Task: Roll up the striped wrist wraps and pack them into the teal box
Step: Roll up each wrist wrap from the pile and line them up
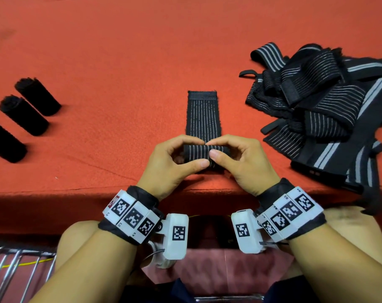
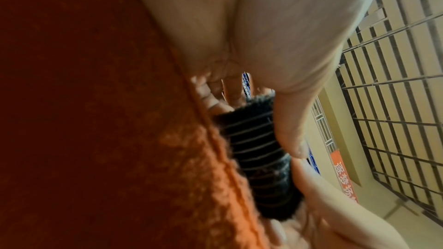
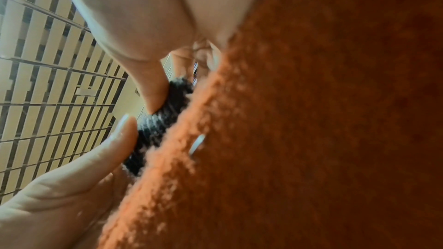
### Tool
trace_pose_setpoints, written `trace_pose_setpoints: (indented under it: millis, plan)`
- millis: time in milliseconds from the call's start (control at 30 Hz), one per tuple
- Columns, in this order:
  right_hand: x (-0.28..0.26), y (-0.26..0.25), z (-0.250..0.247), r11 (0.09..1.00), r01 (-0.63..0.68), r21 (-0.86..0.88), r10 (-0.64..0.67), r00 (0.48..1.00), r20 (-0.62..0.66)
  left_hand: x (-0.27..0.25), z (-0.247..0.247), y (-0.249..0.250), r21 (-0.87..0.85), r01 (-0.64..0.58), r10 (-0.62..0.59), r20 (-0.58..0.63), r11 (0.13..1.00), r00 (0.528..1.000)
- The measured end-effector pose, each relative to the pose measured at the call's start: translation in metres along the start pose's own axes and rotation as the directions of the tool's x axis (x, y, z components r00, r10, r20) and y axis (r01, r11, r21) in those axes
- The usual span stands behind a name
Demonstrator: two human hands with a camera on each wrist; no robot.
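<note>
A black wrist wrap with thin white stripes (image 1: 202, 119) lies flat on the red cloth, its near end wound into a roll (image 1: 198, 154). My left hand (image 1: 174, 158) pinches the roll's left half between thumb and curled fingers. My right hand (image 1: 233, 158) pinches the right half the same way. The left wrist view shows the roll (image 2: 258, 150) end-on against the cloth, thumb on top. In the right wrist view the roll (image 3: 155, 126) sits between my two thumbs. Three finished black rolls (image 1: 37, 96) lie at the left. No teal box is in view.
A tangled pile of unrolled striped wraps (image 1: 316, 101) covers the table's right side, some hanging over the front edge. The red cloth table (image 1: 120, 51) stretches far back. A metal wire rack (image 1: 17, 270) stands below at the left, by my knees.
</note>
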State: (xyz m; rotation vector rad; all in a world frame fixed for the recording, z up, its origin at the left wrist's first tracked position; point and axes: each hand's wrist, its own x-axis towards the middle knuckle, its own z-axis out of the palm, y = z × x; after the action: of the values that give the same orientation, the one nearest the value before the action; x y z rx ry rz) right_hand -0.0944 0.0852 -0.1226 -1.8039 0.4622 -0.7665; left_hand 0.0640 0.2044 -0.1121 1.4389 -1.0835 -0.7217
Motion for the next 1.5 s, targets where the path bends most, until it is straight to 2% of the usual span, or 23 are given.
trace_pose_setpoints:
  millis: [100, 233, 367, 467, 667, 833, 1000, 1167, 1333, 1500]
  plan:
    - [0.0, -0.001, 0.002, 1.0, -0.03, -0.006, 0.03, 0.999, -0.013, 0.0, 0.0, 0.0, -0.003, -0.001, 0.001, -0.018, 1.0, 1.0]
    - [-0.001, -0.004, 0.003, 0.998, -0.031, 0.048, 0.031, 1.0, 0.0, -0.002, 0.003, 0.005, -0.074, 0.064, -0.069, -0.067, 0.995, 0.995]
    - [-0.002, -0.002, 0.001, 0.999, 0.002, 0.047, -0.004, 0.999, 0.039, -0.001, 0.005, 0.005, -0.021, 0.063, -0.065, -0.101, 0.998, 0.993]
    - [-0.001, -0.003, 0.001, 0.998, -0.024, 0.05, 0.022, 0.999, 0.027, 0.001, 0.004, 0.002, 0.052, 0.068, -0.063, -0.105, 0.996, 0.992]
    - [0.002, 0.002, 0.002, 0.998, -0.061, -0.007, 0.061, 0.997, -0.048, 0.002, 0.001, 0.001, 0.08, 0.006, -0.002, -0.041, 0.997, 0.999]
    - [0.003, 0.002, 0.001, 0.996, -0.082, -0.018, 0.082, 0.996, -0.026, 0.003, 0.002, 0.001, 0.03, 0.048, -0.046, -0.06, 0.998, 0.997]
    - [0.0, -0.002, 0.0, 0.998, -0.042, 0.038, 0.041, 0.999, 0.013, 0.005, 0.004, -0.004, 0.042, 0.096, -0.092, -0.081, 0.994, 0.992]
    - [0.003, 0.0, 0.001, 0.989, -0.087, 0.118, 0.093, 0.995, -0.046, 0.007, 0.004, -0.006, 0.134, 0.072, -0.059, -0.1, 0.988, 0.993]
    - [0.005, 0.003, 0.004, 0.995, -0.073, 0.062, 0.082, 0.985, -0.151, 0.008, 0.002, -0.013, 0.113, 0.048, -0.04, -0.071, 0.992, 0.997]
    - [0.006, 0.002, 0.003, 0.997, -0.083, 0.005, 0.083, 0.983, -0.164, 0.008, 0.002, -0.01, 0.127, 0.058, -0.049, -0.077, 0.99, 0.996]
